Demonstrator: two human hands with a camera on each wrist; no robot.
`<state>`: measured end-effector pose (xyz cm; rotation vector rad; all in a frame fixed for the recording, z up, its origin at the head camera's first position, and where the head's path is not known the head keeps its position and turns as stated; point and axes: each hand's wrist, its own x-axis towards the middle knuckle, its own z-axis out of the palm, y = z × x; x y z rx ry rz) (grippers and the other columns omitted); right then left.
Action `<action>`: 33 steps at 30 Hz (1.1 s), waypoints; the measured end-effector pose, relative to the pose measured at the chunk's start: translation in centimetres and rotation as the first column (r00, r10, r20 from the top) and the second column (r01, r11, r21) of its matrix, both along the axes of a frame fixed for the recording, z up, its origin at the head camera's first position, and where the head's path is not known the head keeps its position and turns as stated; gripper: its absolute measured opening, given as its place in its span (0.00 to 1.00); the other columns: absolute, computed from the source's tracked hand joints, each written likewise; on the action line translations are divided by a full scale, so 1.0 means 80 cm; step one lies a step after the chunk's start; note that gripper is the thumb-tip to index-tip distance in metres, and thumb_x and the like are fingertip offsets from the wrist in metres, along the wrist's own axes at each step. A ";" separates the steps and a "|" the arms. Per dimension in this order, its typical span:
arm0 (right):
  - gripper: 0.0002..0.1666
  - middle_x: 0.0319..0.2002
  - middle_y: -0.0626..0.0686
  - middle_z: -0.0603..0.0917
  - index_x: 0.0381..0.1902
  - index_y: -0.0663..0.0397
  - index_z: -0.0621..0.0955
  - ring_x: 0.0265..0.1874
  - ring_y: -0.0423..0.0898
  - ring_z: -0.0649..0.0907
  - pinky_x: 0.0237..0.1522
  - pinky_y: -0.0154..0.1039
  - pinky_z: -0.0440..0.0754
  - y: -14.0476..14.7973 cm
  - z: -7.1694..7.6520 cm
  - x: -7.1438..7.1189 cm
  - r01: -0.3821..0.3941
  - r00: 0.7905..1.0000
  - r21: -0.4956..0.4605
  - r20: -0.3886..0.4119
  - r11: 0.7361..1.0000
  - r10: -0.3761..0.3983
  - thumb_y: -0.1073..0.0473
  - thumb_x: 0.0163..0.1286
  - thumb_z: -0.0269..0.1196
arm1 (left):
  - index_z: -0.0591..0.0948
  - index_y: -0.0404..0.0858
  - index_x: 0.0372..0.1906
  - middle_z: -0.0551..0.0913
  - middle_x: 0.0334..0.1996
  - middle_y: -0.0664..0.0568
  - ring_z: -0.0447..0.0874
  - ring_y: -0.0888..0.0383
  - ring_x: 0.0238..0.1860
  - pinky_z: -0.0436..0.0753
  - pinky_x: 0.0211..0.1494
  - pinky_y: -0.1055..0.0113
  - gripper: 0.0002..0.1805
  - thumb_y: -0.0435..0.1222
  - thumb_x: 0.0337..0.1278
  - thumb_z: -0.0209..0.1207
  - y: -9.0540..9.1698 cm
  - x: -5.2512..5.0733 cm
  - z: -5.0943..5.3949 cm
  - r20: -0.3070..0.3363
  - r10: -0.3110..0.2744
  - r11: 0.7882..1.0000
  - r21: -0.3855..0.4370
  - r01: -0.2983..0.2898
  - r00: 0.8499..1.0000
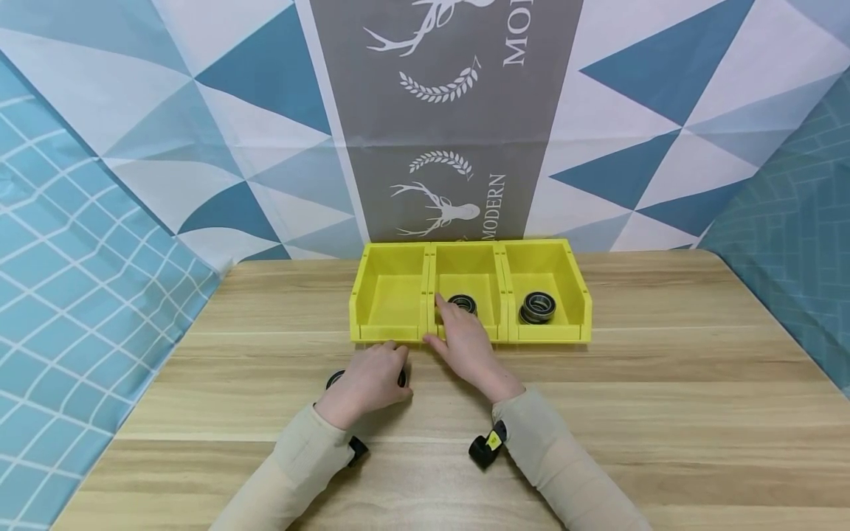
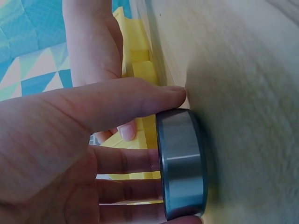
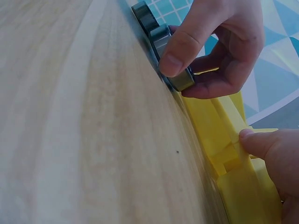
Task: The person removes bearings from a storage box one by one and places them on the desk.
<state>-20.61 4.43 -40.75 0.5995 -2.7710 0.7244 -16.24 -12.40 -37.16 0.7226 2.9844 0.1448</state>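
Observation:
Thumb and fingers of the left hand [image 1: 368, 377] [image 2: 51, 126] pinch a metal bearing [image 1: 401, 378] [image 2: 182, 163] [image 3: 161, 37] standing low at the tabletop, in front of the yellow bins. Another bearing [image 1: 335, 379] [image 3: 145, 16] is just left of it, partly hidden by the hand in the head view. The right hand [image 1: 468, 346] [image 3: 278, 151] rests on the middle yellow bin [image 1: 488, 332] [image 3: 250, 191], index finger straight along its left divider and thumb at the front corner. Beside that hand a bearing [image 1: 463, 303] lies inside the middle bin; the hand's other fingertips are partly hidden.
The left bin [image 1: 395, 295] adjoins the middle one. In the right bin [image 1: 581, 295], bearings [image 1: 538, 307] lie stacked. All stand on a wooden table [image 1: 664, 413] near its back edge, before a patterned cloth backdrop.

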 end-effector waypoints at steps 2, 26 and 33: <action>0.43 0.59 0.60 0.71 0.67 0.61 0.57 0.60 0.54 0.70 0.60 0.50 0.65 0.000 0.000 0.000 0.001 1.000 0.001 0.001 1.000 -0.001 0.45 0.64 0.58 | 0.75 0.41 0.28 0.71 0.25 0.53 0.68 0.59 0.25 0.70 0.27 0.64 0.16 0.42 0.35 0.69 0.000 0.000 0.000 0.005 -0.005 1.000 0.002 0.005 1.000; 0.43 0.61 0.60 0.69 0.68 0.61 0.56 0.62 0.54 0.68 0.62 0.50 0.62 -0.001 0.000 0.000 0.016 0.999 -0.008 0.040 1.000 -0.016 0.45 0.64 0.58 | 0.74 0.39 0.29 0.70 0.26 0.52 0.68 0.57 0.26 0.71 0.30 0.62 0.18 0.44 0.36 0.69 0.001 0.002 -0.003 0.035 -0.012 1.000 -0.021 0.012 0.999; 0.43 0.62 0.60 0.69 0.68 0.60 0.55 0.62 0.54 0.67 0.62 0.50 0.62 -0.001 0.000 0.000 0.012 0.999 -0.006 0.036 1.000 -0.012 0.45 0.64 0.57 | 0.74 0.38 0.30 0.70 0.27 0.52 0.69 0.56 0.27 0.72 0.30 0.62 0.19 0.45 0.38 0.68 0.002 0.003 -0.004 0.023 -0.010 0.999 -0.050 0.011 1.000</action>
